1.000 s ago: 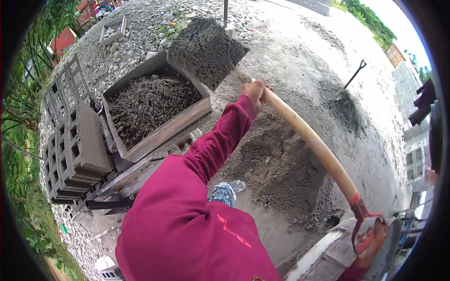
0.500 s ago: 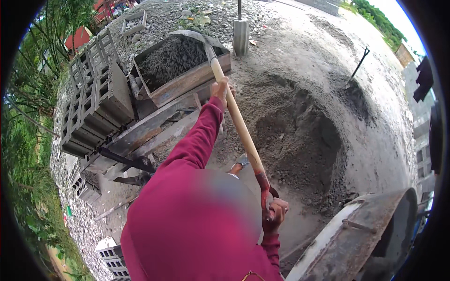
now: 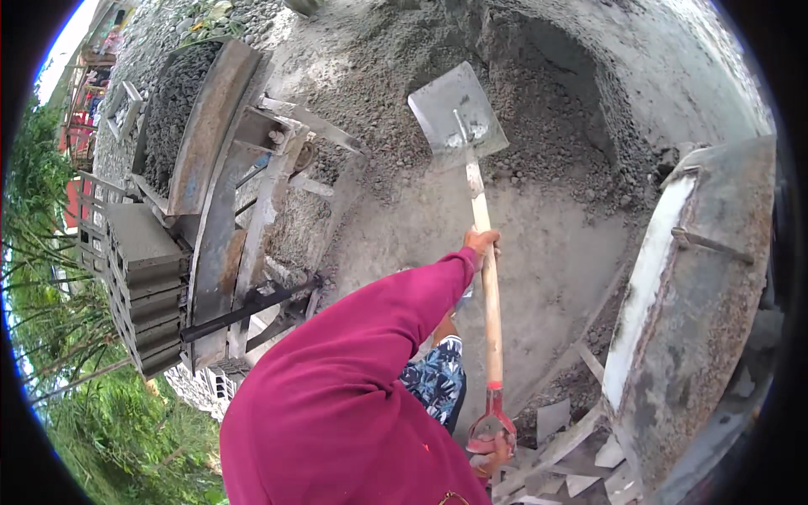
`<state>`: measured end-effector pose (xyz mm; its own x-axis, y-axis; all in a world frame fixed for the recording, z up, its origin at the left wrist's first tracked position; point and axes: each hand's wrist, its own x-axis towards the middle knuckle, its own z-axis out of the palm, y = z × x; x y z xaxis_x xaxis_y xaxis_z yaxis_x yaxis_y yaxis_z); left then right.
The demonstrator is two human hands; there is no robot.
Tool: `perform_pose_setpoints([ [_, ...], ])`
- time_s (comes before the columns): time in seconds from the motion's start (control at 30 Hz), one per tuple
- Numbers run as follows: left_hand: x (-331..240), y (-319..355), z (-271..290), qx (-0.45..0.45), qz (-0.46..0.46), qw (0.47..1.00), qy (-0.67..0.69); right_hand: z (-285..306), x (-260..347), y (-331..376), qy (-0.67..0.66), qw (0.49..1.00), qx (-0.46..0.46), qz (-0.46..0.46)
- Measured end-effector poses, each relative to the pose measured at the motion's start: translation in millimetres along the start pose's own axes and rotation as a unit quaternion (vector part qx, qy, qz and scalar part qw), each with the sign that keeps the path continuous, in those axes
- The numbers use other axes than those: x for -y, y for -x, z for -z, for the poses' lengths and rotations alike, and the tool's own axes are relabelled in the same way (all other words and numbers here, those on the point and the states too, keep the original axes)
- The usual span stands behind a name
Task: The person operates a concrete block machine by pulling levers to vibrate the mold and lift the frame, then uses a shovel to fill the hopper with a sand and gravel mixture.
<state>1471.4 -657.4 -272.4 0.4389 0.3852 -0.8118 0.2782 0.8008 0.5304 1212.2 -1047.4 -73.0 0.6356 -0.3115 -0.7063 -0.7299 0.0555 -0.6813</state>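
Note:
A long-handled shovel point(image 3: 488, 295) with a pale wooden shaft runs away from me. Its flat, grey-smeared square blade point(image 3: 459, 118) is at the near side of the grey sand and gravel mix point(image 3: 539, 101), with no load on it. My left hand point(image 3: 482, 241) is wrapped round the middle of the shaft. Down at the red D-shaped grip point(image 3: 495, 421), my right hand point(image 3: 495, 457) is closed on the handle, its fingers partly hidden. Both arms wear maroon sleeves.
Left of me stands a wooden-sided box point(image 3: 210, 126) filled with dark mix, on a frame with a black bar point(image 3: 248, 311). Stacked hollow concrete blocks point(image 3: 147, 278) are beside it. A rusty metal drum point(image 3: 707, 278) is at right, with broken scraps point(image 3: 581, 454) below.
The shovel blade has swung from above the box back right to the mix pile, and my left hand moved with it. My view has turned, and both hands keep their grip.

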Motion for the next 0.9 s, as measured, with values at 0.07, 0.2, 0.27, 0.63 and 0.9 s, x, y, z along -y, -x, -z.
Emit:
perform_pose_setpoints([
  [0.07, 110.6, -10.4, 26.7, -0.061, 0.123, 0.988, -0.07, 32.5, -13.2, 30.9, 0.016, 0.994, -0.082, -0.063],
  [0.2, 238.1, -9.9, 98.9, -0.09, 0.329, 0.936, -0.091, 16.9, 21.3, 52.4, 0.05, 0.973, -0.171, -0.15],
  [0.27, 249.6, -23.7, 127.6, -0.115, 0.348, 0.928, -0.07, -13.9, 27.7, 48.4, 0.048, 0.968, -0.178, -0.172],
  [0.63, -158.1, -467.5, 168.9, -0.116, 0.124, 0.98, -0.101, -491.6, 6.9, -165.8, -0.283, 0.939, 0.104, -0.163],
  [0.9, -106.7, -579.6, 196.5, -0.138, 0.032, 0.99, 0.021, -472.0, -116.5, -344.1, -0.009, 0.979, -0.16, -0.128],
])
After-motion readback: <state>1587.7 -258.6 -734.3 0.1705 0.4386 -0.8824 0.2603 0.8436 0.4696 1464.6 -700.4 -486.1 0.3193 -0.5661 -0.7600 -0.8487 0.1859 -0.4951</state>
